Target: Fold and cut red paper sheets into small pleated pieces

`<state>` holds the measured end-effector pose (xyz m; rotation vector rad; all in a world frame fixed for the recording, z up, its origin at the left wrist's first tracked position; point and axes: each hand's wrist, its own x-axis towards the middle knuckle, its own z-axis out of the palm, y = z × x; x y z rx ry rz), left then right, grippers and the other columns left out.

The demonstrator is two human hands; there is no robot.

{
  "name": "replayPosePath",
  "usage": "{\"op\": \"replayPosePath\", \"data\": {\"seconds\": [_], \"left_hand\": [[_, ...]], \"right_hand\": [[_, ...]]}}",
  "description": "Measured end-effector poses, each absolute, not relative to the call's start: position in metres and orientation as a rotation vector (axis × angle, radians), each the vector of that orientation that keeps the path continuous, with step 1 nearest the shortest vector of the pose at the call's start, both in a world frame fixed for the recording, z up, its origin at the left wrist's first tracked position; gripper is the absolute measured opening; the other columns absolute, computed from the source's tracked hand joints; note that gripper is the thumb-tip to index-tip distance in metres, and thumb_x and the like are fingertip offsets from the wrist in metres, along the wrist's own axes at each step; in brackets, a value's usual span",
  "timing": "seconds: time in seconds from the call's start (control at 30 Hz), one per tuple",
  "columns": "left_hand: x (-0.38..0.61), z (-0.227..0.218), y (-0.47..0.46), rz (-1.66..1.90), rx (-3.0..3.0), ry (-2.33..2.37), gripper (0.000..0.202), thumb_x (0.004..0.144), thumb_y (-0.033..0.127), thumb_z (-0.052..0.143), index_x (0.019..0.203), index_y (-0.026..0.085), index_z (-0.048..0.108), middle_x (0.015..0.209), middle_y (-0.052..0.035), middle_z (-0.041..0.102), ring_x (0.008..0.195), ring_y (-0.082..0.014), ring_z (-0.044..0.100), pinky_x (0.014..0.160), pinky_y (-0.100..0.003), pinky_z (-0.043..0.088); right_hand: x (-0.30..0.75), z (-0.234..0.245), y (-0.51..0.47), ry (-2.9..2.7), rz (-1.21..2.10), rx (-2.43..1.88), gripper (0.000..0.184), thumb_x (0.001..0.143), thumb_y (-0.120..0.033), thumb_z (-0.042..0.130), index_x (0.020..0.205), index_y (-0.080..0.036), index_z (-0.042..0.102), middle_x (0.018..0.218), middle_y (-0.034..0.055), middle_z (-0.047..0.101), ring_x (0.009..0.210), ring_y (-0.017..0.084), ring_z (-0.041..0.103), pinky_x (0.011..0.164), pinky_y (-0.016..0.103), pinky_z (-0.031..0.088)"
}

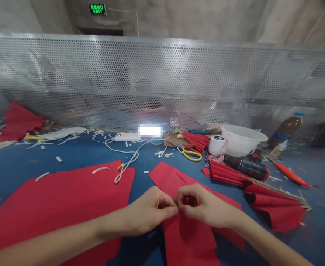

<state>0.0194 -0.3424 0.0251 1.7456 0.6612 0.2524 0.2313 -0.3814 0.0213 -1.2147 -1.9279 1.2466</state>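
Observation:
My left hand (150,211) and my right hand (201,205) meet over a sheet of red paper (186,236) that lies on the blue table (18,164). Both hands are closed in a pinch on the paper's folded edge, fingertips almost touching each other. The sheet runs from under my hands toward me and also away to the upper left. A larger flat red sheet (59,203) lies left of my left forearm.
Pleated red paper fans with thin wooden sticks (273,205) lie to the right. Behind them are yellow-handled scissors (191,152), a white bowl (241,139), a tape roll (217,144), a dark power tool (248,168), a brown bottle (286,129), a white cable (129,159). A perforated metal screen (162,81) bounds the far edge.

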Motion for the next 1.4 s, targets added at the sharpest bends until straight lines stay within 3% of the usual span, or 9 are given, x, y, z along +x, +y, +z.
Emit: {"op": "replayPosePath", "data": {"seconds": [0.2,0.43,0.53,0.7,0.83,0.93,1.1,1.27,1.4], "left_hand": [[0.015,0.033,-0.339,0.204,1.883,0.682,0.039,0.093,0.037,0.053,0.060,0.016,0.049,0.061,0.0050,0.026,0.056,-0.0097,0.021,0.048,-0.026,0.017],[0.012,0.012,-0.319,0.317,1.811,0.735,0.036,0.089,0.042,0.064,0.075,0.010,0.073,0.060,0.0013,0.049,0.055,-0.0094,0.035,0.050,-0.023,0.027],[0.013,0.003,-0.312,0.401,1.784,0.779,0.043,0.085,0.049,0.068,0.068,0.009,0.070,0.057,0.0018,0.048,0.053,-0.0086,0.034,0.048,-0.023,0.025],[0.013,0.000,-0.310,0.488,1.725,0.768,0.046,0.084,0.052,0.070,0.062,0.012,0.063,0.053,0.0049,0.042,0.051,-0.0069,0.029,0.048,-0.022,0.021],[0.013,0.003,-0.308,0.487,1.651,0.739,0.044,0.084,0.053,0.070,0.069,0.011,0.069,0.057,0.0020,0.051,0.052,-0.0083,0.038,0.051,-0.022,0.029],[0.012,0.005,-0.307,0.448,1.565,0.721,0.045,0.083,0.055,0.070,0.078,0.010,0.073,0.066,-0.0034,0.063,0.058,-0.0125,0.052,0.058,-0.024,0.039],[0.011,0.004,-0.309,0.540,1.569,0.826,0.047,0.080,0.056,0.072,0.075,0.009,0.072,0.064,-0.0043,0.063,0.057,-0.0127,0.053,0.056,-0.025,0.038],[0.011,0.006,-0.308,0.568,1.606,0.856,0.039,0.082,0.047,0.070,0.071,0.010,0.072,0.059,-0.0017,0.058,0.054,-0.0110,0.049,0.053,-0.023,0.035],[0.014,0.010,-0.311,0.556,1.659,0.830,0.030,0.080,0.039,0.071,0.067,0.012,0.073,0.061,-0.0030,0.063,0.057,-0.0126,0.053,0.056,-0.024,0.039]], "right_hand": [[0.235,0.031,-0.386,-2.044,1.105,-1.178,0.014,0.089,-0.026,0.069,0.078,-0.017,0.067,0.072,-0.0031,0.060,0.067,0.012,0.050,0.060,0.022,0.036],[0.245,0.031,-0.376,-2.064,1.104,-1.214,0.021,0.092,-0.031,0.066,0.078,-0.015,0.069,0.071,-0.0025,0.061,0.066,0.012,0.049,0.060,0.024,0.037],[0.251,0.030,-0.370,-2.108,1.090,-1.220,0.022,0.094,-0.031,0.063,0.084,-0.015,0.073,0.079,0.0004,0.067,0.070,0.013,0.052,0.064,0.025,0.039],[0.259,0.025,-0.364,-2.059,0.994,-1.363,0.036,0.091,-0.046,0.066,0.071,-0.015,0.068,0.064,-0.0021,0.058,0.060,0.012,0.045,0.055,0.025,0.034],[0.266,0.028,-0.363,-2.153,1.013,-1.272,0.028,0.096,-0.038,0.059,0.084,-0.016,0.073,0.081,0.0014,0.070,0.070,0.015,0.054,0.064,0.025,0.041],[0.270,0.031,-0.363,-2.176,0.955,-1.279,0.029,0.096,-0.038,0.058,0.083,-0.016,0.073,0.080,0.0020,0.070,0.069,0.015,0.055,0.064,0.026,0.041],[0.271,0.032,-0.363,-2.122,0.881,-1.416,0.044,0.093,-0.052,0.061,0.068,-0.016,0.062,0.061,-0.0036,0.051,0.056,0.011,0.039,0.050,0.024,0.028],[0.269,0.033,-0.364,-2.137,0.883,-1.388,0.048,0.096,-0.052,0.057,0.064,-0.017,0.054,0.059,-0.0055,0.040,0.057,0.010,0.032,0.051,0.024,0.026],[0.254,0.028,-0.368,-2.104,0.959,-1.266,0.034,0.099,-0.040,0.054,0.078,-0.016,0.066,0.071,-0.0016,0.057,0.066,0.013,0.044,0.060,0.025,0.035]]}}
